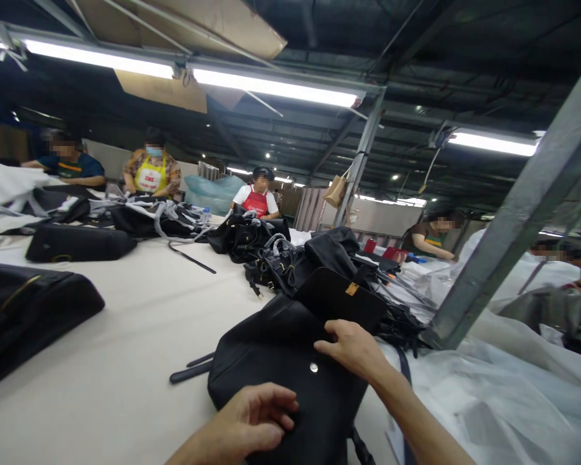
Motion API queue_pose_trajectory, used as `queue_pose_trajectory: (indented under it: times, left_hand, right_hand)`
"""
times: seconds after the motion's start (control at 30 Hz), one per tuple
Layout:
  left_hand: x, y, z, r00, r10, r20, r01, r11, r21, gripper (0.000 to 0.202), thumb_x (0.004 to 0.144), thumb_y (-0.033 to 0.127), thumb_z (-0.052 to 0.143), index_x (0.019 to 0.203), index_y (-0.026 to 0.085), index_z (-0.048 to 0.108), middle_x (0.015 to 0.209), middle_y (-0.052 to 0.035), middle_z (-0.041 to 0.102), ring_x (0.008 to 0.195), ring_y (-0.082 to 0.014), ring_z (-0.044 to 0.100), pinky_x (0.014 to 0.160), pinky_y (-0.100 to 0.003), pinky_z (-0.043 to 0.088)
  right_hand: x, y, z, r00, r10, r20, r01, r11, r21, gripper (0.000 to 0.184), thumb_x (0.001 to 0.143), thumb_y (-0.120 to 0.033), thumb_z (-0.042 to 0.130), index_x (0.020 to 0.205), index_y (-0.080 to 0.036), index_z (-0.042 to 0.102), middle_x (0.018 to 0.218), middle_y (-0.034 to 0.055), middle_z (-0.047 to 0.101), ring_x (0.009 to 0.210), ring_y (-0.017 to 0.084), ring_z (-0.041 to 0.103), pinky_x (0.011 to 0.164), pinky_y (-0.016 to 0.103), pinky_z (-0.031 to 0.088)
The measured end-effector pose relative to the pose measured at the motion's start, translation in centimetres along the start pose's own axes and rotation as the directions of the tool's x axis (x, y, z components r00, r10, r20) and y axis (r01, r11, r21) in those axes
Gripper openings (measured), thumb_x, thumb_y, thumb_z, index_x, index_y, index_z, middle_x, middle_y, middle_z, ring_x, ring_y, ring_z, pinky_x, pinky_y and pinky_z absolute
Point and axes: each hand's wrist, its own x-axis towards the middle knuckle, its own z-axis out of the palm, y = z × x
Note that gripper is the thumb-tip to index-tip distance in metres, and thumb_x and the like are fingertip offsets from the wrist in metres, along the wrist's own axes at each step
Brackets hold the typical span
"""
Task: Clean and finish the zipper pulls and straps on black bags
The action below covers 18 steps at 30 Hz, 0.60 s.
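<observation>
bag (266, 342) lies flap (336, 300) open, inside hidden. left hand (252, 416) and right hand (356, 349) have released fingers (281, 395) over it. counter (140, 349) spreads leftward.

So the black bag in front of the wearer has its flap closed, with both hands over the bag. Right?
Not quite: the head view shows the flap open, folded back, leaving the round metal snap exposed. The left hand and right hand are indeed over the black bag.
</observation>
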Motion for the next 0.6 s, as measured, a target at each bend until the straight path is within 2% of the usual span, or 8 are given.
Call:
queue_pose_trajectory:
  times: [0.03,0.1,0.2,0.3,0.4,0.47,0.6]
  left_hand:
    - [0.0,0.0,0.1,1.0,-0.002,-0.011,0.002,1.0,0.009,0.048,0.059,0.011,0.069,0.106,0.021,0.071,0.111,-0.0059,0.068,0.095,-0.0189,0.061,0.076,-0.028,0.041]
    - [0.0,0.0,0.3,0.999,0.0,-0.047,0.002,0.999,0.042,0.045,0.061,0.011,0.069,0.105,0.02,0.071,0.105,-0.0052,0.068,0.093,-0.0185,0.06,0.073,-0.027,0.041]
    - [0.0,-0.1,0.5,0.994,0.018,-0.105,-0.01,0.997,0.075,0.047,0.064,0.017,0.072,0.11,0.02,0.068,0.099,-0.0054,0.067,0.091,-0.0189,0.059,0.074,-0.028,0.041]
    - [0.1,-0.2,0.6,0.989,0.09,-0.121,-0.079,0.993,0.093,0.049,0.064,0.025,0.075,0.112,0.018,0.068,0.103,-0.0076,0.065,0.098,-0.0224,0.057,0.083,-0.033,0.042]
    - [0.3,-0.4,0.6,0.981,0.156,-0.118,-0.137,0.979,0.151,0.047,0.065,0.025,0.073,0.112,0.018,0.068,0.11,-0.0092,0.064,0.108,-0.0268,0.055,0.092,-0.039,0.04]
    - [0.3,-0.6,0.6,0.973,0.196,-0.125,-0.168,0.965,0.203,0.046,0.066,0.022,0.071,0.112,0.019,0.067,0.111,-0.009,0.064,0.108,-0.0273,0.055,0.094,-0.04,0.041]
    - [0.5,-0.7,1.3,0.927,0.331,-0.177,-0.278,0.922,0.267,0.038,0.07,0.02,0.069,0.107,0.019,0.066,0.101,-0.0061,0.065,0.098,-0.0231,0.058,0.089,-0.036,0.043]
  right_hand:
    - [0.2,-0.3,-0.5,0.999,-0.022,0.048,0.022,1.0,-0.011,0.004,0.064,-0.022,0.07,0.068,-0.019,0.07,0.073,0.0049,0.066,0.079,0.026,0.059,0.074,0.035,0.041]
    - [0.5,-1.0,-1.6,0.985,-0.075,0.156,0.074,0.997,0.008,0.003,0.062,-0.018,0.07,0.061,-0.021,0.069,0.069,0.001,0.065,0.075,0.022,0.058,0.07,0.031,0.039]
    - [0.6,-2.1,-2.9,0.944,-0.151,0.292,0.127,0.987,0.102,0.005,0.067,-0.023,0.068,0.067,-0.022,0.073,0.067,-0.0027,0.066,0.069,0.018,0.058,0.064,0.026,0.04]
    - [0.1,-3.2,-3.3,0.902,-0.208,0.378,0.138,0.969,0.205,0.008,0.065,-0.025,0.07,0.07,-0.021,0.073,0.068,-0.0043,0.066,0.068,0.016,0.057,0.062,0.024,0.04]
    - [-0.7,-3.7,-2.8,0.864,-0.205,0.46,0.072,0.954,0.29,0.009,0.06,-0.022,0.071,0.069,-0.02,0.071,0.065,-0.0052,0.067,0.062,0.015,0.056,0.054,0.022,0.04]
    - [-1.4,-3.6,-2.4,0.859,-0.18,0.48,0.006,0.94,0.341,0.01,0.061,-0.021,0.067,0.071,-0.019,0.071,0.065,-0.005,0.068,0.061,0.015,0.057,0.053,0.021,0.04]
    - [-2.8,-2.9,-1.8,0.873,-0.153,0.463,-0.083,0.889,0.449,0.027,0.069,-0.026,0.06,0.091,-0.017,0.072,0.081,0.0002,0.074,0.074,0.019,0.064,0.066,0.026,0.048]
